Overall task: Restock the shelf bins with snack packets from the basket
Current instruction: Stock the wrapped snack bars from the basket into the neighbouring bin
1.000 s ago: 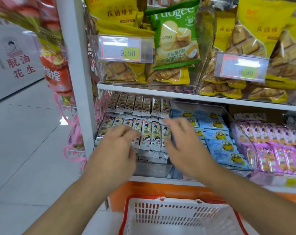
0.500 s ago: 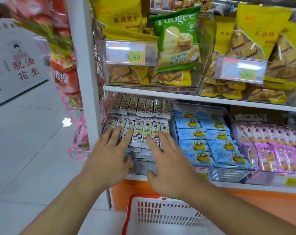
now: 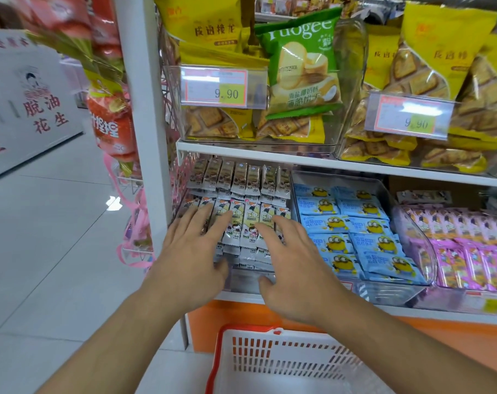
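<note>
Snack packets, slim white foil sticks with cartoon figures [image 3: 243, 220], lay packed in a clear plastic shelf bin [image 3: 250, 280] at the left end of the lower white shelf [image 3: 412, 309]. They sat in two rows: seven showed in the back row, and about seven in the front row, with more layers beneath that could not be counted. Two hands were in view. The left hand [image 3: 191, 260] lay flat on the front row's left packets, fingers straight and spread; the right hand [image 3: 294, 268] lay flat on the same row's right packets, fingers likewise straight and spread, thumb over the bin's front wall. Neither held anything.

Just right of that bin stood a second clear bin [image 3: 383, 291] of flat blue packets printed with yellow goggle-eyed figures [image 3: 364, 237], roughly ten showing. Further right, a third bin [image 3: 432, 260] held pink packets [image 3: 474, 260], too blurred to count.

Above that first bin, on the upper white shelf [image 3: 270, 156], one clear bin [image 3: 258, 137] carried yellow biscuit bags [image 3: 210, 120] and one green biscuit bag [image 3: 302, 66]; two price tags reading 9.90 [image 3: 214, 88] showed along that shelf.

Below the first bin, one white plastic basket with a red rim [image 3: 275, 362] stood on the floor; its visible part showed no packets.
</note>
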The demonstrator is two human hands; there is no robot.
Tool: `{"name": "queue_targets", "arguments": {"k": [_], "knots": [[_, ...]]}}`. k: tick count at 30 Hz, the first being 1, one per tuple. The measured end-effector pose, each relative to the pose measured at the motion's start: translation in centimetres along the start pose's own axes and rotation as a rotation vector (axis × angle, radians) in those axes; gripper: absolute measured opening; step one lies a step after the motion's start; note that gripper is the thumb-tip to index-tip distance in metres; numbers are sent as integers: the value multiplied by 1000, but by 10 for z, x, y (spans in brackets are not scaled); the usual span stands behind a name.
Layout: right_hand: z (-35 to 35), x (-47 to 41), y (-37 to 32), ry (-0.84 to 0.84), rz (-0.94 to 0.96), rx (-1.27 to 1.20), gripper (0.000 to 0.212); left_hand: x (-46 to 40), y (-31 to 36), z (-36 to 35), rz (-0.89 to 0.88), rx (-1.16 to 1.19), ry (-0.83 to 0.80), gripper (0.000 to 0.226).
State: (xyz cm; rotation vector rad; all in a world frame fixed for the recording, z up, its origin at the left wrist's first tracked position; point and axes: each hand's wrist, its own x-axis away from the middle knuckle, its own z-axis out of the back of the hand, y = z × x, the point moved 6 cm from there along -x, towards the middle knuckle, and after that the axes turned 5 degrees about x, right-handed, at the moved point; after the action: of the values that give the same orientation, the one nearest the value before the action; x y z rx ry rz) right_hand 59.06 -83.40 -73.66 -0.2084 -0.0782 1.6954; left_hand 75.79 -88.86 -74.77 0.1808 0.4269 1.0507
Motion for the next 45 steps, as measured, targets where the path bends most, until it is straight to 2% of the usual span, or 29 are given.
{"name": "queue_targets", "arguments": {"k": [4,9,24,45], "knots": [[-3,-3,0,-12,17,0,97,0,7,-6,-27,27,-36,85],[-9,-4,-2,-64,37,72,99,3,8,-8,-4,-51,-53,81],[2,-4,3,20,39,57,96,1,12,-3,16,-6,-10,84],[2,-4,6,11,30,21,87,0,12,-3,32,40,1,77]]}}
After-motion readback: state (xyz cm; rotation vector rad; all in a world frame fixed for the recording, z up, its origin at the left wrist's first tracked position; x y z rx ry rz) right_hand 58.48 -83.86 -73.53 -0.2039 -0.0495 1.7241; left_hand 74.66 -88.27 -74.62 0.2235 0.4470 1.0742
